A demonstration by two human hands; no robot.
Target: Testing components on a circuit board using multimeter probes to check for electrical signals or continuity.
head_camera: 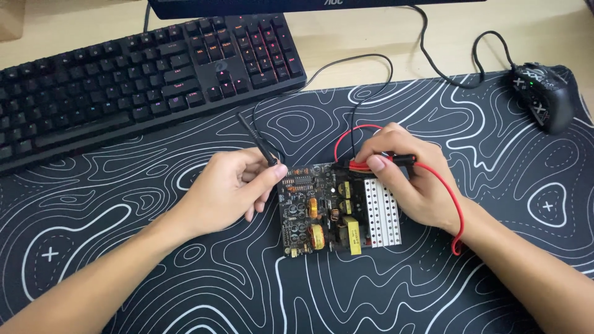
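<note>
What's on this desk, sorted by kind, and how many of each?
Test probes: 2, black in left hand, red in right hand
Circuit board: 1
Keyboard: 1
Mouse: 1
Desk mat: 1
Total: 6

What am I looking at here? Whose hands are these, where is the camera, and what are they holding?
There is no machine here: a person works with two bare hands, and the single picture comes from a camera worn on their head, looking down at a desk.

The left hand pinches a black probe, its tip down at the left edge of a circuit board. The right hand holds a red probe against the top of the same board. A black lead and a red lead run off from the probes.

The board lies flat on a black mat with white wavy lines. It carries small parts, copper coils and a white perforated metal piece. Behind it sit a black keyboard, a black mouse at the right, and the bottom edge of a monitor.
</note>
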